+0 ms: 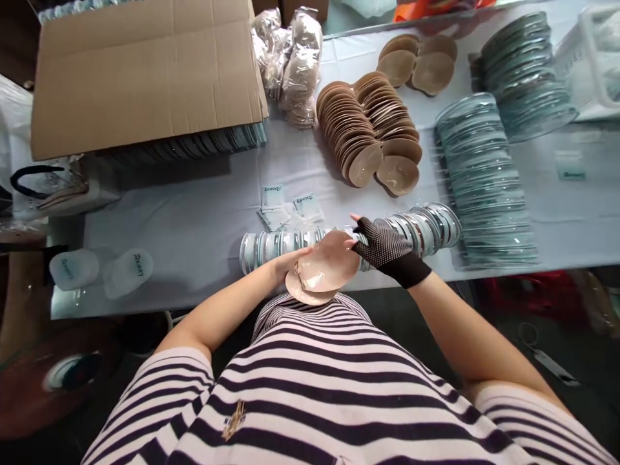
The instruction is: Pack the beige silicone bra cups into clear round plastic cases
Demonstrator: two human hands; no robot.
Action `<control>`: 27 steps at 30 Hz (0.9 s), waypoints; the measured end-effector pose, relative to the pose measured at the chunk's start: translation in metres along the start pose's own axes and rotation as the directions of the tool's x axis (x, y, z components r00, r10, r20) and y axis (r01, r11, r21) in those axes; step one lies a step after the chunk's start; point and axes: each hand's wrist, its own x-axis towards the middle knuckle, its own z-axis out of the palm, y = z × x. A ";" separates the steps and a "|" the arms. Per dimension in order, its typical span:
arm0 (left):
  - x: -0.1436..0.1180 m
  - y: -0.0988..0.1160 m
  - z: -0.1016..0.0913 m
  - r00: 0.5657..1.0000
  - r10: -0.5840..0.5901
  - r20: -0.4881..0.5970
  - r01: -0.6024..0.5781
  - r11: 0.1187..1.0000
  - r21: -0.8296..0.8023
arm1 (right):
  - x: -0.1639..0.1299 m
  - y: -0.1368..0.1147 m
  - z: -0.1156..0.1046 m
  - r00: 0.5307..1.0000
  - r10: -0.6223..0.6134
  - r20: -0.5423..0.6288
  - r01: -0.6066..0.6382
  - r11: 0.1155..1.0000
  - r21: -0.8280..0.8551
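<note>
A beige stick-on bra (329, 265) with two shiny cups is held close to the striped shirt, one cup partly over the other and a small clasp at its left side. My left hand (287, 263), bare, grips it from the left, most of the fingers hidden behind the cup. My right hand (385, 244) wears a black fingerless dotted glove; its fingertips pinch the cup's upper right edge, one digit sticking out. Beneath both hands runs a row of clear round plastic cases (426, 229) along the table's front.
Nested beige bras (368, 129) lie beyond my hands, more bras (419, 61) behind. Stacks of clear plastic shells (489, 181) stand right. Small printed packets (290, 206) lie mid-table. A cardboard sheet (150, 71) covers cases at the left; wrapped bras (300, 64) sit beside it.
</note>
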 end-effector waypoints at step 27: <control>0.026 0.032 -0.068 0.955 -0.036 -0.294 -0.118 0.864 -0.490 | 0.221 0.008 0.144 0.811 0.524 0.259 -0.455 0.845 -0.282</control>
